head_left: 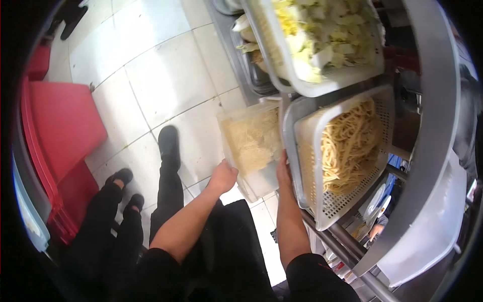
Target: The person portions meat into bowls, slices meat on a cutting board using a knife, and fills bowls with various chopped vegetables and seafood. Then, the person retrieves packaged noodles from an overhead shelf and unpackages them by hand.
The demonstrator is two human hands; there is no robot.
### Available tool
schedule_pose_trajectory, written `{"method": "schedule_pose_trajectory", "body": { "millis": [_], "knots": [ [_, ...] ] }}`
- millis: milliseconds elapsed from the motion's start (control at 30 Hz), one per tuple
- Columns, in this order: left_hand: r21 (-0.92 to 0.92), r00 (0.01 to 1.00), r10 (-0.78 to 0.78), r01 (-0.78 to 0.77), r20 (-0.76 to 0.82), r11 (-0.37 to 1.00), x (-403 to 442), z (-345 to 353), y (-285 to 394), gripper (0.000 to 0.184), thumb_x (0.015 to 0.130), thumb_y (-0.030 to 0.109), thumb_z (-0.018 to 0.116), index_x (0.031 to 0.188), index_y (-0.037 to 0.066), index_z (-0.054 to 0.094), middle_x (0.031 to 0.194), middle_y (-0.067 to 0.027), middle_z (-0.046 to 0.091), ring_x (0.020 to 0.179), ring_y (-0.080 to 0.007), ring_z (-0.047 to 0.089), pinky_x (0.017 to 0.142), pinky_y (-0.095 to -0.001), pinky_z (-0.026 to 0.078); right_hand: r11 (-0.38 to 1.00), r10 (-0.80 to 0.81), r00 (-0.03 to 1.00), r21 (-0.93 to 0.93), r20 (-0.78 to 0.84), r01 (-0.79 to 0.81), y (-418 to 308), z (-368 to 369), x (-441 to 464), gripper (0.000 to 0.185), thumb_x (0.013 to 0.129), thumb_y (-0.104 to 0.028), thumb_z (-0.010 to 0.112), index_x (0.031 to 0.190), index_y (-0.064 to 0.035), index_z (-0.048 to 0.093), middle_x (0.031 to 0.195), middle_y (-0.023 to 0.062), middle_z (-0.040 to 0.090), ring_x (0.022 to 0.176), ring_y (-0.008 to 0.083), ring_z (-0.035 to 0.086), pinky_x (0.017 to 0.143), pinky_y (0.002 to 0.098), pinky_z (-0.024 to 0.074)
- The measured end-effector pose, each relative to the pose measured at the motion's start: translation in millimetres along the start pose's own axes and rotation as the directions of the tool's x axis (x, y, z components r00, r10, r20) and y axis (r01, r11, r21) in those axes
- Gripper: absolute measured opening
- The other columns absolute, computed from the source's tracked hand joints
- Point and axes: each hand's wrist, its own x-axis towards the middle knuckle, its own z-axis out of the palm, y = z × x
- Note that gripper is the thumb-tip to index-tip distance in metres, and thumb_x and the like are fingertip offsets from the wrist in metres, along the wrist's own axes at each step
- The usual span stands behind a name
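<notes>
Between my two hands is a clear plastic container [264,182], tilted, with a pale beige, crumbly or powdery food [251,143] in it. My left hand [224,176] is closed on the container's left side. On the opposite side, my right hand [284,170] grips the wall, its fingers partly hidden. Just right of that hand stands a white perforated basket [318,151] of cooked noodles [352,146]. Farther up, a white bin [322,89] holds chopped cabbage [332,38].
Steel trays [256,80] sit beside the bins. A metal rail [347,251] runs along the lower right, under a curved grey edge [437,126]. Red bins [65,126] line the left. Another person's legs [108,216] are close by on the tiled floor [171,75].
</notes>
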Motion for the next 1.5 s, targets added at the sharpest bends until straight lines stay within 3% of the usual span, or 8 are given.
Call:
{"method": "schedule_pose_trajectory", "body": {
  "millis": [333, 400, 500, 667, 867, 967, 1200, 1500],
  "knots": [
    [0.42, 0.873, -0.115, -0.109, 0.474, 0.901, -8, -91, 101, 0.102, 0.083, 0.061, 0.06, 0.147, -0.009, 0.022, 0.126, -0.033, 0.055, 0.115, -0.0368, 0.059, 0.1, -0.0395, 0.044, 0.974, -0.176, 0.954, -0.184, -0.242, 0.133, 1, 24, -65, 0.055, 0.082, -0.043, 0.067, 0.122, -0.0061, 0.058, 0.122, 0.0236, 0.059, 0.117, 0.0397, 0.053, 0.099, 0.0479, 0.0415],
    [0.627, 0.694, 0.006, -0.654, 0.72, 0.423, -20, -112, 43, 0.092, 0.087, 0.057, 0.056, 0.146, -0.007, 0.027, 0.136, -0.0345, 0.045, 0.125, -0.0376, 0.05, 0.106, -0.0396, 0.038, 0.983, -0.012, 0.994, 0.182, 0.109, -0.008, -25, -28, -98, 0.018, 0.082, -0.029, 0.066, 0.086, -0.0125, 0.062, 0.082, 0.0092, 0.069, 0.084, 0.0323, 0.066, 0.073, 0.0464, 0.0509],
    [0.546, 0.678, -0.052, -0.541, 0.734, 0.64, -118, -169, 91, 0.073, 0.093, 0.053, 0.053, 0.142, 0.0, 0.042, 0.131, -0.0252, 0.054, 0.122, -0.0318, 0.053, 0.104, -0.0405, 0.041, 0.909, -0.353, 0.889, 0.333, 0.291, 0.252, -2, -47, -126, 0.097, 0.083, -0.032, 0.068, 0.155, -0.0209, 0.003, 0.153, 0.0335, 0.015, 0.141, 0.0452, 0.022, 0.115, 0.0432, 0.0276],
    [-0.006, 0.837, 0.402, -0.431, 0.372, 0.902, -265, -252, 270, 0.039, 0.094, 0.024, 0.063, 0.123, -0.001, 0.056, 0.102, -0.0073, 0.068, 0.087, -0.0148, 0.066, 0.081, -0.0302, 0.053, 0.942, -0.332, 0.732, 0.168, 0.595, 0.291, 40, -128, -172, 0.087, 0.081, -0.06, 0.062, 0.148, -0.0131, 0.032, 0.147, 0.0264, 0.035, 0.132, 0.0424, 0.041, 0.108, 0.0477, 0.0366],
    [0.558, 0.229, 0.963, -0.785, -0.142, 0.269, -269, -267, 560, 0.043, 0.085, 0.034, 0.071, 0.106, -0.002, 0.059, 0.088, -0.0152, 0.068, 0.085, -0.027, 0.066, 0.075, -0.0352, 0.052, 0.993, -0.082, 0.815, -0.026, 0.574, 0.118, 124, -170, -259, 0.089, 0.083, -0.067, 0.054, 0.144, -0.0035, 0.039, 0.142, 0.0221, 0.046, 0.131, 0.038, 0.044, 0.111, 0.0434, 0.0338],
    [0.872, 0.554, 0.805, -0.479, 0.213, 0.099, -213, -263, 647, 0.051, 0.083, 0.036, 0.067, 0.113, -0.005, 0.059, 0.107, -0.0277, 0.064, 0.102, -0.0426, 0.062, 0.086, -0.0471, 0.049, 0.999, 0.038, 0.895, 0.003, 0.444, -0.043, 178, -158, -298, 0.087, 0.086, -0.066, 0.05, 0.142, 0.0002, 0.04, 0.143, 0.0204, 0.045, 0.131, 0.0343, 0.045, 0.111, 0.0402, 0.0338],
    [0.856, 0.115, 0.956, -0.484, 0.271, -0.184, -229, -251, 669, 0.025, 0.084, 0.015, 0.055, 0.101, -0.002, 0.059, 0.097, -0.0259, 0.066, 0.094, -0.0441, 0.063, 0.081, -0.0499, 0.049, 0.721, 0.565, 0.825, 0.479, 0.011, -0.501, 211, -284, -453, 0.063, 0.084, -0.048, 0.064, 0.127, -0.0009, 0.058, 0.119, 0.0244, 0.062, 0.113, 0.0357, 0.059, 0.098, 0.0415, 0.0456],
    [0.297, 0.432, 0.802, -0.896, 0.413, 0.33, -415, -140, 491, 0.015, 0.088, 0.02, 0.054, 0.088, 0.005, 0.053, 0.073, 0.0014, 0.05, 0.067, -0.0066, 0.042, 0.06, -0.0239, 0.034, 0.86, 0.51, 0.386, 0.445, -0.769, -0.25, 387, -486, -488, 0.029, 0.079, -0.019, 0.068, 0.1, 0.0016, 0.066, 0.087, 0.0206, 0.068, 0.082, 0.0369, 0.067, 0.075, 0.0429, 0.0517]
  ]
}}
